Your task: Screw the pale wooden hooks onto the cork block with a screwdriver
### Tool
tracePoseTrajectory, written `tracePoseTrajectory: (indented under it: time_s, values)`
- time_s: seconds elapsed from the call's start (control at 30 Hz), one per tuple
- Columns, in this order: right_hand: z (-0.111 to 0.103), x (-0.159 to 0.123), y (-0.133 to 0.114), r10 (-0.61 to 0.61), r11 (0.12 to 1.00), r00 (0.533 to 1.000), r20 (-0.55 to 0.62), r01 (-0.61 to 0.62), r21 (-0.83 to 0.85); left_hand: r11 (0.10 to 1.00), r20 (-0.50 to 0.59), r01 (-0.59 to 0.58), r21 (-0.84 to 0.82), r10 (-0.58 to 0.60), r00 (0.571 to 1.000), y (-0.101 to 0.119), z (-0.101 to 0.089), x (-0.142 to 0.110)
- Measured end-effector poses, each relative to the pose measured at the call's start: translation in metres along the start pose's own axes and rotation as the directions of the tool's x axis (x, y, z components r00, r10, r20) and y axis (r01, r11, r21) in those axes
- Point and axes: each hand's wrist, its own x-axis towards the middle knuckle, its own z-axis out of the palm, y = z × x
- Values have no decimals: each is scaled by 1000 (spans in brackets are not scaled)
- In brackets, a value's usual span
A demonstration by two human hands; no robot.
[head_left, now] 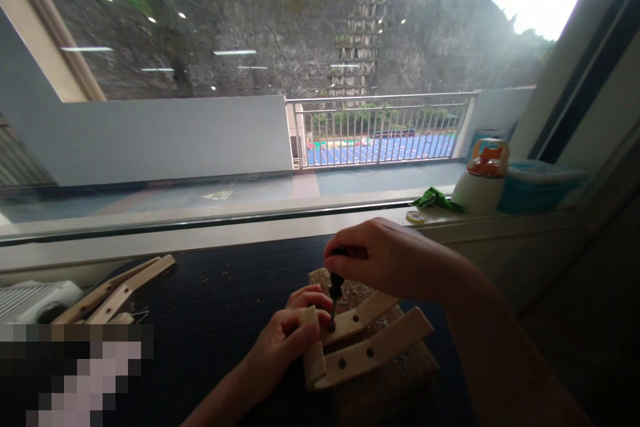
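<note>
No writing, number, brand or sign can be read anywhere in this view. The white container with the orange top [483,178] on the window sill [300,230] shows colour but no legible lettering, and the small yellow disc [415,217] beside it is too small to tell any marking. The pale mark on the terrace floor [218,195] outside is a blurred shape only. The lower left corner is pixelated.
</note>
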Motion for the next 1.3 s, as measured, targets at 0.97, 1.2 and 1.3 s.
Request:
tracePoseTrajectory:
  time_s: [0.97, 1.2, 1.3]
  values:
    - [3, 1, -5, 5, 1000, 999, 45, -4, -15, 1000, -21, 23, 1, -23, 1000, 0, 1, 0]
    - [6, 3, -4, 45, 995, 999, -13, -46, -93, 1000, -10, -2, -24, 1, 1000, -1, 1, 0]
    - [6, 2, -3, 40, 992, 999, -19, -42, -119, 999, -13, 1, -33, -2, 1000, -1, 1, 0]
